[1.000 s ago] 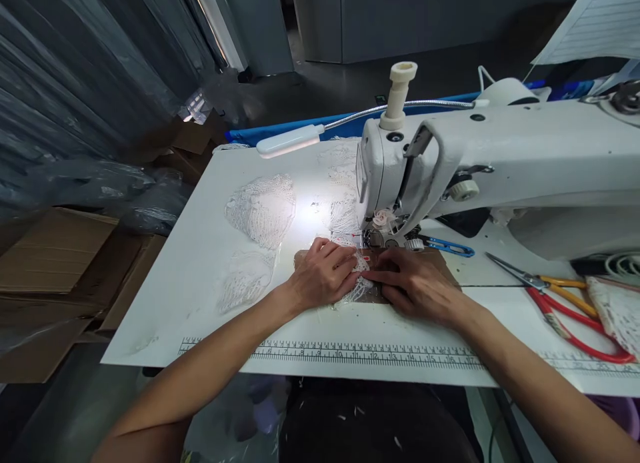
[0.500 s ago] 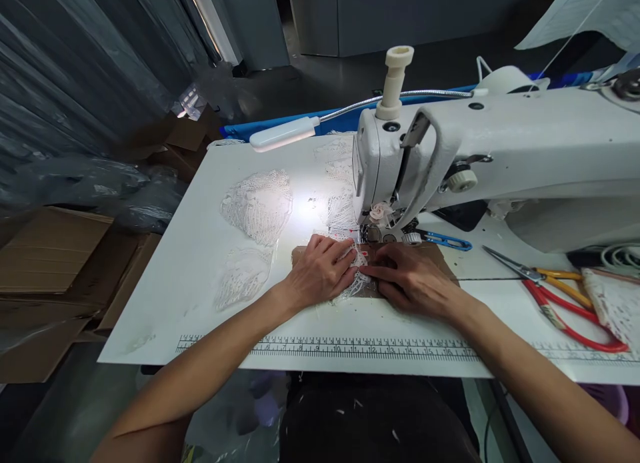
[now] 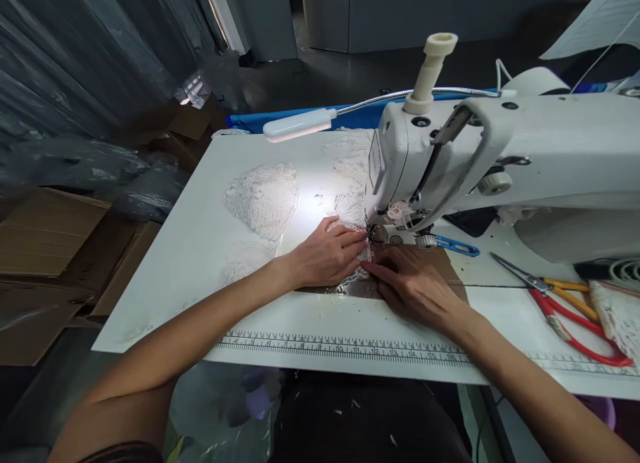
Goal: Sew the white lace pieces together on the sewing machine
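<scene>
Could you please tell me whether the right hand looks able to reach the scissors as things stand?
Probably yes: nothing visible seems to block the right hand from the scissors on the tabletop to its right; it would only need to leave the lace.

A slim lamp (image 3: 299,125) throws white glare onto the tabletop (image 3: 185,250), while the floor (image 3: 325,70) behind lies dim.

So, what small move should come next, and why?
Perhaps slide the left hand back slightly from the needle end of the sewing machine: its fingertips look very close there, and the right hand seems placed to steady the white lace.
</scene>
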`<act>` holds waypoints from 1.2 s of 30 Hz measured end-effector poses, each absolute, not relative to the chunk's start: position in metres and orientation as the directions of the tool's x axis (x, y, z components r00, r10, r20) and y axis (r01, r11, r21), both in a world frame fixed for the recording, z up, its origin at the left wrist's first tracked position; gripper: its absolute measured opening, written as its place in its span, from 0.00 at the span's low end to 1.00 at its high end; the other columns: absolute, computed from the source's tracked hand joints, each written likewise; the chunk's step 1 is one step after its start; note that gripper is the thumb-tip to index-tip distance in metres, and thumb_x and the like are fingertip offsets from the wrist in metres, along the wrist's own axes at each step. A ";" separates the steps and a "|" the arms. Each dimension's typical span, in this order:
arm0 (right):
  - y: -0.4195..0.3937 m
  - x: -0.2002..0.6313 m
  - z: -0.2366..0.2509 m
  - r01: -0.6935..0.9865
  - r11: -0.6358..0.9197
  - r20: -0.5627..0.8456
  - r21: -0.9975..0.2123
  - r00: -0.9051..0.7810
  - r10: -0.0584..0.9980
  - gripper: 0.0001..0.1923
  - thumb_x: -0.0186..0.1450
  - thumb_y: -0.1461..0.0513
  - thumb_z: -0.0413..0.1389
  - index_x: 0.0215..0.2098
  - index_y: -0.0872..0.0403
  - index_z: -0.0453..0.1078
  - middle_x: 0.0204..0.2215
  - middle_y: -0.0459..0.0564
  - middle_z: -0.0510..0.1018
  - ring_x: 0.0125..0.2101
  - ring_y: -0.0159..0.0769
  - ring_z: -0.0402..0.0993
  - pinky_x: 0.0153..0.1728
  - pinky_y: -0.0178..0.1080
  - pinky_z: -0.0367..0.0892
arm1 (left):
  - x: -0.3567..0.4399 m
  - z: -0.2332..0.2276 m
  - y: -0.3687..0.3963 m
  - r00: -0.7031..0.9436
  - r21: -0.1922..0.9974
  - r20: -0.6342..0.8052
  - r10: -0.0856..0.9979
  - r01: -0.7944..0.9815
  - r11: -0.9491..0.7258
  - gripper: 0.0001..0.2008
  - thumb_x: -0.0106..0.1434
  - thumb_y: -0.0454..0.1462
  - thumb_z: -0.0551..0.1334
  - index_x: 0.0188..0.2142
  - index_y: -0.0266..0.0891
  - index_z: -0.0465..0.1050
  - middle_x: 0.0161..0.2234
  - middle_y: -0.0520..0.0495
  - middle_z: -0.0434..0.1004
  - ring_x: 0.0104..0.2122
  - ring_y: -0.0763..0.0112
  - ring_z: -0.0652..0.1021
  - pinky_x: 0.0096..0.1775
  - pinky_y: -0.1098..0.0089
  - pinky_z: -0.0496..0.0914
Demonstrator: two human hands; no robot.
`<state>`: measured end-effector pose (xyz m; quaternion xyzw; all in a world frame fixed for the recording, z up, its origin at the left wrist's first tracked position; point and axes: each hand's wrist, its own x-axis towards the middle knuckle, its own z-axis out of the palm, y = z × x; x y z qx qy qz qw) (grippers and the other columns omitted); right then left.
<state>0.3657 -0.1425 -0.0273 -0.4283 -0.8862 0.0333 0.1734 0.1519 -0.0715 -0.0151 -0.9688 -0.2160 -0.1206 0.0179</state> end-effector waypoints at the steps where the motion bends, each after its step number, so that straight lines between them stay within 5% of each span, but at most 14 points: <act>1: -0.143 0.365 -0.028 0.754 0.625 0.280 -0.204 -0.566 0.775 0.17 0.65 0.68 0.49 0.50 0.52 0.71 0.40 0.56 0.71 0.40 0.44 0.69 0.42 0.48 0.69 | 0.153 -0.016 -0.072 0.863 0.021 0.261 0.433 0.444 -0.896 0.15 0.70 0.39 0.52 0.51 0.36 0.70 0.54 0.42 0.71 0.51 0.59 0.72 0.56 0.51 0.59; 11: -0.140 0.368 -0.033 0.766 0.591 0.292 -0.254 -0.522 0.802 0.19 0.67 0.68 0.48 0.53 0.53 0.70 0.43 0.58 0.72 0.38 0.42 0.71 0.34 0.43 0.72 | 0.157 -0.026 -0.075 0.796 0.036 0.345 0.498 0.519 -0.854 0.14 0.70 0.37 0.53 0.49 0.34 0.71 0.54 0.40 0.72 0.42 0.59 0.72 0.45 0.55 0.63; 24: -0.134 0.367 -0.027 0.748 0.627 0.353 -0.219 -0.538 0.765 0.19 0.66 0.69 0.47 0.51 0.54 0.73 0.39 0.58 0.72 0.35 0.42 0.71 0.32 0.44 0.73 | 0.154 -0.025 -0.070 0.803 0.099 0.339 0.489 0.487 -0.868 0.15 0.70 0.38 0.53 0.51 0.35 0.70 0.54 0.39 0.71 0.47 0.57 0.72 0.48 0.53 0.61; 36: -0.137 0.365 -0.035 0.740 0.579 0.344 -0.342 -0.474 0.810 0.18 0.67 0.67 0.46 0.49 0.54 0.74 0.41 0.59 0.72 0.36 0.40 0.72 0.36 0.45 0.73 | 0.153 -0.025 -0.068 0.801 0.114 0.346 0.488 0.480 -0.870 0.15 0.69 0.38 0.53 0.50 0.36 0.71 0.54 0.39 0.72 0.46 0.57 0.72 0.50 0.52 0.61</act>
